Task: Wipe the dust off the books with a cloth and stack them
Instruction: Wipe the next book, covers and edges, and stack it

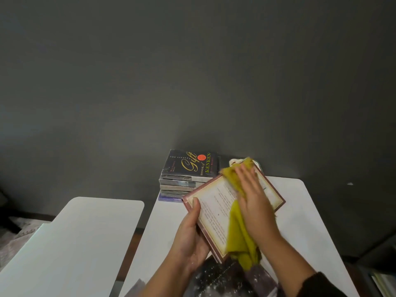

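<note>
A dark grey wall (pixel 192 71) rises behind two white tables (pixel 70 243), dimly lit

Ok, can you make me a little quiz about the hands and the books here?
1. True or false: the left hand grips the cream-covered, maroon-edged book.
2. What does the right hand press on that book?
3. Where is the black "Gift" book: A on top of the stack of books, B on the empty white table?

Key: 1 true. 2 the yellow-green cloth. 3 A.
</note>
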Demonstrator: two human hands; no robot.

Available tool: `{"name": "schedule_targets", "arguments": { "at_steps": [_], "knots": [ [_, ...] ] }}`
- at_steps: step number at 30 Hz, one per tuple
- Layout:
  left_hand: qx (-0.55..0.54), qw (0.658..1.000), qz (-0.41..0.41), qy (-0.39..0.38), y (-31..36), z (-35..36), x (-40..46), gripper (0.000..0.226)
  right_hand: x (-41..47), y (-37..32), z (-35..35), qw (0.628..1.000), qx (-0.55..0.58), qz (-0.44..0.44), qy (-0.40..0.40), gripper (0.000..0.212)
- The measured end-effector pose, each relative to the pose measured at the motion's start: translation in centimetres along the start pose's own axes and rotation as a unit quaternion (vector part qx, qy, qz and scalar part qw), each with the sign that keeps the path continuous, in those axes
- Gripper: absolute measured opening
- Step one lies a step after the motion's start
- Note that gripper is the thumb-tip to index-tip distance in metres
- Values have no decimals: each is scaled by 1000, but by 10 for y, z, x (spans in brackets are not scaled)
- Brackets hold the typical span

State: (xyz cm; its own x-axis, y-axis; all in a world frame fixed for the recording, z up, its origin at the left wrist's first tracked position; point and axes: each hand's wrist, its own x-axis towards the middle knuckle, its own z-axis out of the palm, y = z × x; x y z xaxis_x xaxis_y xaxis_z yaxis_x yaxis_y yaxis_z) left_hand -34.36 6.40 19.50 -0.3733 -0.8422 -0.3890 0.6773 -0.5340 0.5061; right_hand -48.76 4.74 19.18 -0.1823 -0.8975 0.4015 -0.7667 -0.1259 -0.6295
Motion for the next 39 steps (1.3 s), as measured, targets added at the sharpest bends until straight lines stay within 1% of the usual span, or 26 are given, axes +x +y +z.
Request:
{"name": "schedule_targets", "arguments": {
  "at_steps": [2,4,5,7,9,10,11,13,14,16,18,19,21,24,27,29,31,32,33,35,37,38,39],
  "knots": [
    [14,1000,4,9,-1,-1,1,36,7,5,-5,999,3,49,6,54],
    [7,1000,7,6,-2,-1,2,38,-2,3,2,998,-10,56,12,55],
    [-3,1000,8,2,-1,1,3,40,-11,-4,9,999,-24,38,17,55],
    [-26,1000,-3,-16,-2,2,6,49,-33,-22,25,998,-48,-33,14,59],
    [-42,998,-25,-32,-3,0,8,54,-53,-34,42,995,-43,-93,-21,57],
    [-47,998,-34,-33,-3,0,8,56,-55,-36,45,993,-37,-106,-38,55],
    [-50,998,-37,-31,-3,-1,8,56,-52,-35,42,994,-29,-100,-45,55],
    [-48,998,-27,-17,-4,-1,9,53,-37,-24,31,995,1,-57,-81,55],
    [-42,999,-19,-1,-5,-1,8,50,-27,-14,25,996,12,-35,-80,55],
    [-18,1000,-12,10,-8,-1,5,43,-8,0,15,998,21,28,-44,52],
    [10,1000,-19,6,-13,1,0,41,2,-1,12,996,-18,91,-14,50],
    [20,1000,-23,2,-16,1,-2,42,0,-6,14,994,-38,107,-1,51],
    [41,998,-42,-18,-20,-3,-2,47,-12,-20,24,995,-44,91,18,52],
    [71,995,-70,-30,-24,-8,0,55,-28,-30,33,999,-4,33,27,53],
    [76,996,-41,-36,-26,-10,-4,50,-15,-5,28,999,13,18,38,50],
    [87,994,-27,-55,-27,-9,-9,40,-2,16,18,996,28,44,67,46],
    [137,989,-11,-59,-29,-12,-12,34,9,30,6,990,56,87,96,38],
    [170,984,4,-55,-29,-14,-12,33,9,33,3,988,67,90,105,33],
    [200,978,21,-52,-29,-16,-11,33,6,30,1,989,74,69,110,27],
    [277,956,82,-58,-25,-15,-8,31,-10,12,2,990,87,-21,106,21],
    [363,916,151,-80,-22,-12,-3,35,-27,-12,7,985,112,-109,77,24],
    [387,904,164,-78,-21,-11,-2,37,-34,-19,8,980,119,-147,64,25],
    [393,901,170,-74,-21,-9,-1,38,-35,-21,9,974,118,-185,56,26]
  ]
}}
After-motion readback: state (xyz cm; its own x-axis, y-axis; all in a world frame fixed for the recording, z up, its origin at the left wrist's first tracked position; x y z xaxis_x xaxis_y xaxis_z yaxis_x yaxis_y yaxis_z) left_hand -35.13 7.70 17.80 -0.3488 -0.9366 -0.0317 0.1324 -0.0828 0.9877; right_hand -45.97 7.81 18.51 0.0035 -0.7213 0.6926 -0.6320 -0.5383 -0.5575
